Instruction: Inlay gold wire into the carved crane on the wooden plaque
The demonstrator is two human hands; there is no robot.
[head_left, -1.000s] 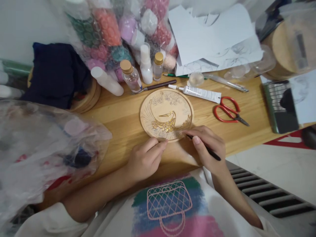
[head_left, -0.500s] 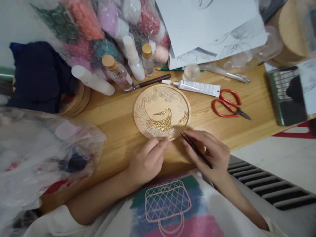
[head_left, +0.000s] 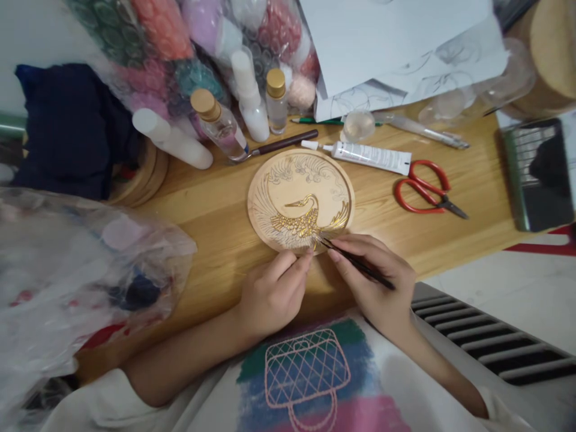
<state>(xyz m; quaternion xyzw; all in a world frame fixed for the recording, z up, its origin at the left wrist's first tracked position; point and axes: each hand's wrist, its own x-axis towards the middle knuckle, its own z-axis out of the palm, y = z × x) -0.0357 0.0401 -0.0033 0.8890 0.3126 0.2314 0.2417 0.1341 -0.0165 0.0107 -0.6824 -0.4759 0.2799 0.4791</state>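
Note:
A round wooden plaque (head_left: 270,174) lies on the table in front of me, with a crane drawn on it and partly outlined in raised gold lines. My right hand (head_left: 382,273) grips slim black tweezers (head_left: 360,266), whose tips reach over the plaque's lower right edge. At that same edge, the thumb and forefinger of my left hand (head_left: 274,291) are pinched on a thin piece of gold wire (head_left: 315,246). The tweezers' tips are close to this wire; whether they touch it is too small to tell.
Beyond the plaque lie a dark-handled tool (head_left: 283,143), a white glue tube (head_left: 373,156) and red-handled scissors (head_left: 425,189). Several bottles (head_left: 220,126) stand at the back, before bagged coloured materials (head_left: 202,30). A phone (head_left: 540,174) is at right, a plastic bag (head_left: 90,258) at left.
The tweezers' tips have moved left, closer to my left fingertips and the gold wire. The view has shifted slightly, while my left hand keeps its pinch.

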